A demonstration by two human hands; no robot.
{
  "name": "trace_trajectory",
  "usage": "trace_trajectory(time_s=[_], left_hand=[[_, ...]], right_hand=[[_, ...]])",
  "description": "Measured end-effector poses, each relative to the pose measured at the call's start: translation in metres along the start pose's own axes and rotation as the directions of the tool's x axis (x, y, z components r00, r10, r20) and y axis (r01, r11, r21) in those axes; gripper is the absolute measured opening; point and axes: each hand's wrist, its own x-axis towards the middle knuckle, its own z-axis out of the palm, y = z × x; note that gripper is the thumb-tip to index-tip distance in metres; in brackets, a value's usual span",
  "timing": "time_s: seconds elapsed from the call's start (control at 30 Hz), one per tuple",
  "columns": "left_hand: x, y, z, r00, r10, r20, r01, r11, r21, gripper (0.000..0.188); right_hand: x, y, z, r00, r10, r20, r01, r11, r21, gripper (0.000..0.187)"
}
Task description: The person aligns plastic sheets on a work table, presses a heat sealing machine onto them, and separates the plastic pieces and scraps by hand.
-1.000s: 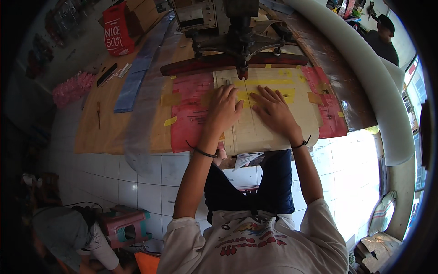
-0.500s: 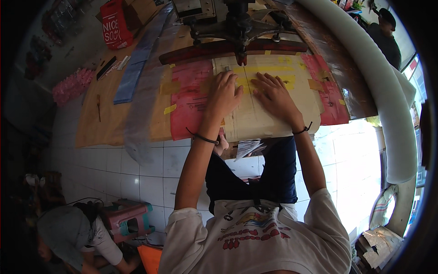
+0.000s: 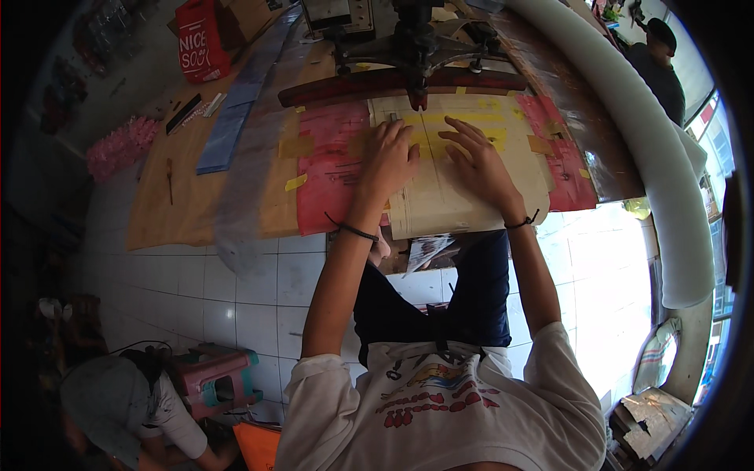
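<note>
A beige board or sheet point(image 3: 440, 200) lies at the edge of the worktable, with a dark line down its middle and yellow strips across its far part. My left hand point(image 3: 390, 159) rests on its left side, fingers stretched forward and nothing in them. On the right side, my right hand point(image 3: 481, 163) is open, its fingers apart and partly raised; whether it touches the surface I cannot tell. Red sheets point(image 3: 334, 184) with yellow tape flank the board. Just beyond my fingertips hangs a dark machine head point(image 3: 420, 55) with a long, curved red-brown bar point(image 3: 345, 91).
A white padded roll point(image 3: 664, 173) curves along the right. Clear plastic film point(image 3: 247, 188), a blue strip point(image 3: 224, 129), a screwdriver point(image 3: 170, 180) and a red bag point(image 3: 202, 47) lie on the left. One person point(image 3: 110, 400) bends low at left; another point(image 3: 656, 67) is far right.
My right hand's fingers have lifted and turned slightly, no longer lying flat on the board. My left hand stays nearly in place. The view has shifted a little.
</note>
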Motion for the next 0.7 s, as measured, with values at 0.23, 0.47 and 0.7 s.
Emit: trace_trajectory(time_s=[0.23, 0.47, 0.7], left_hand=[[0.003, 0.000, 0.005, 1.000, 0.013, 0.017, -0.013, 1.000, -0.007, 0.039], [0.001, -0.005, 0.006, 0.997, 0.052, -0.063, -0.052, 0.999, 0.008, 0.037], [0.001, 0.001, 0.003, 1.000, 0.004, 0.002, -0.004, 1.000, -0.015, 0.039]], right_hand=[[-0.021, 0.006, -0.014, 0.998, -0.005, 0.068, 0.002, 0.999, 0.037, 0.027], [-0.018, 0.009, -0.007, 0.996, 0.009, 0.093, -0.010, 1.000, 0.015, 0.026], [-0.019, 0.009, -0.009, 0.996, 0.020, 0.087, -0.022, 1.000, 0.019, 0.025]])
